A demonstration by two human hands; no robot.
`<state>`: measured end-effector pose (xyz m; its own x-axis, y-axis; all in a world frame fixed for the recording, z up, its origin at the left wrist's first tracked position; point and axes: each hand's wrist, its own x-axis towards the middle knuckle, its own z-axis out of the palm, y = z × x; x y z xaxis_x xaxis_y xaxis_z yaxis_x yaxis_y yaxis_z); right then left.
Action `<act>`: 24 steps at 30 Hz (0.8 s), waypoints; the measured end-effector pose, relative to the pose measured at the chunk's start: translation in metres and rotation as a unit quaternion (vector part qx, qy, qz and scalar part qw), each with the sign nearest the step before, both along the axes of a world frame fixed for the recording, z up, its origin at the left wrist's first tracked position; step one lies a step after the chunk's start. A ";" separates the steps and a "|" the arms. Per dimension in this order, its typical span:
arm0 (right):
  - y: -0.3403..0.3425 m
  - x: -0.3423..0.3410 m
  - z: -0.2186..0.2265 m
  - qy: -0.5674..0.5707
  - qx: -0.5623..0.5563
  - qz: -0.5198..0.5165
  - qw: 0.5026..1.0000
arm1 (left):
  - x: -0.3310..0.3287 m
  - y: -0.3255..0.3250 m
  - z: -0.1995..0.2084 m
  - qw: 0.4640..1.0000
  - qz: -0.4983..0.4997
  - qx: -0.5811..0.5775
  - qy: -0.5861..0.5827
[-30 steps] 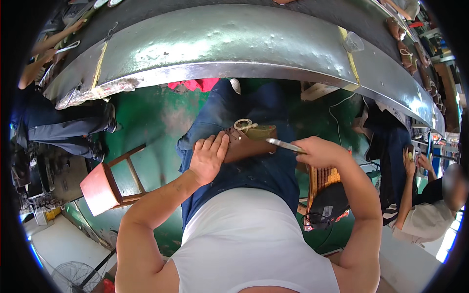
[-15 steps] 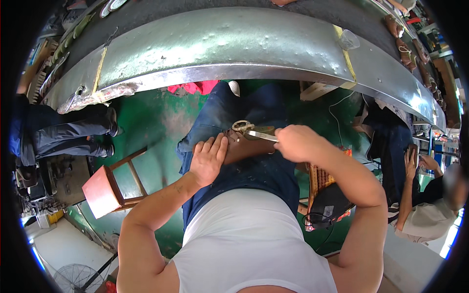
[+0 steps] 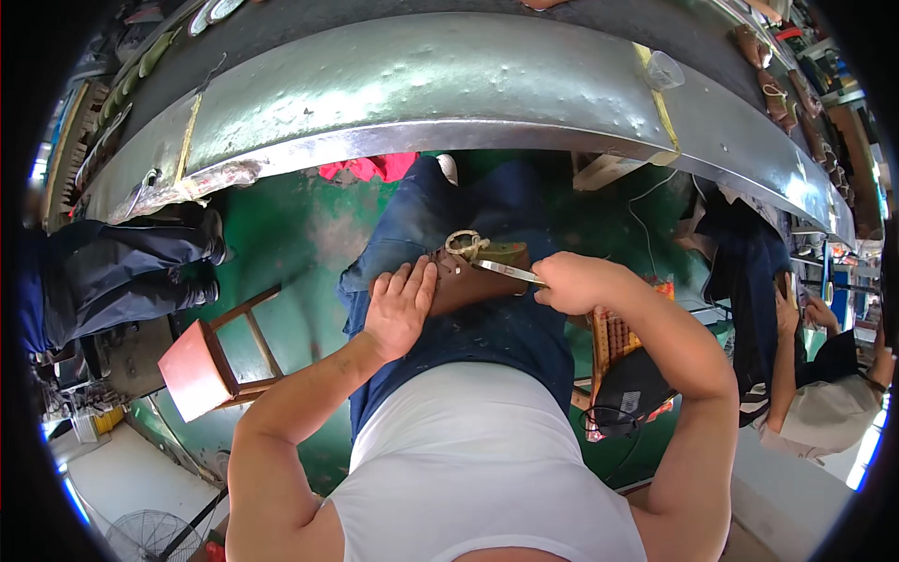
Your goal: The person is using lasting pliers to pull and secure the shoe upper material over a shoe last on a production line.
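Across my lap lies a brown leather shoe (image 3: 465,287) with an olive-green form (image 3: 507,254) showing in its opening. A loop of pale cord (image 3: 463,244) stands up at its lacing area. My left hand (image 3: 397,307) is laid over the toe end and holds the shoe against my thigh, its thumb hidden. In my right fist (image 3: 573,282) is a slim silvery metal tool (image 3: 507,271), its exact kind unclear. The tool's far end reaches the shoe's opening close to the cord.
A dented metal-clad bench (image 3: 403,84) spans the front, with a clear plastic cup (image 3: 664,70) at its edge. A red-topped stool (image 3: 197,369) stands left; a woven seat (image 3: 613,351) with a black bag (image 3: 632,393) is right. Other people (image 3: 819,412) are at both sides.
My right hand and the metal tool have shifted slightly right and down, and the tool tilts more. The left hand and shoe stay put. The person at right has moved.
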<state>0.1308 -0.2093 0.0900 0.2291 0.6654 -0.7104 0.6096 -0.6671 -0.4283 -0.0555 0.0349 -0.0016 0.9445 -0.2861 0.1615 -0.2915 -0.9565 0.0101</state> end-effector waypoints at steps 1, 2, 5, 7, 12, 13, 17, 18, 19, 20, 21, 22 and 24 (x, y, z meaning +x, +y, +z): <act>0.009 0.002 0.005 0.001 0.002 0.001 1.000 | 0.000 -0.001 0.002 1.000 0.003 -0.003 0.003; 0.019 0.005 0.013 0.049 -0.073 -0.017 0.996 | -0.001 -0.001 0.004 1.000 0.007 -0.007 0.005; 0.026 0.014 0.018 0.118 -0.142 -0.059 0.981 | -0.003 0.001 0.002 1.000 0.016 -0.009 0.011; 0.024 0.023 0.011 0.137 -0.136 -0.084 0.978 | -0.003 0.002 0.003 1.000 0.015 0.002 0.023; -0.036 0.070 -0.018 0.155 -0.082 -0.147 0.973 | 0.005 0.008 0.016 0.997 0.034 0.004 0.076; -0.036 0.060 -0.014 0.193 -0.059 -0.184 0.962 | 0.009 0.010 0.022 0.991 0.041 0.008 0.124; -0.048 0.033 -0.021 0.260 0.015 -0.256 0.931 | 0.042 0.035 0.057 0.947 0.034 -0.020 0.320; -0.050 0.028 -0.022 0.281 0.052 -0.313 0.905 | 0.048 0.041 0.067 0.949 0.035 -0.018 0.314; -0.058 0.026 -0.023 0.277 0.086 -0.326 0.900 | 0.054 0.046 0.077 0.949 0.028 -0.099 0.298; -0.065 0.023 -0.026 0.273 0.089 -0.328 0.900 | 0.058 0.048 0.088 0.943 0.020 -0.179 0.282; -0.072 0.016 -0.031 0.255 0.089 -0.394 0.879 | 0.060 0.046 0.098 0.941 0.007 -0.264 0.212; -0.078 0.010 -0.038 0.237 0.088 -0.457 0.853 | 0.063 0.041 0.110 0.942 0.004 -0.262 0.210; -0.084 0.002 -0.043 0.220 0.086 -0.480 0.845 | 0.071 0.021 0.129 0.882 0.060 -0.439 0.164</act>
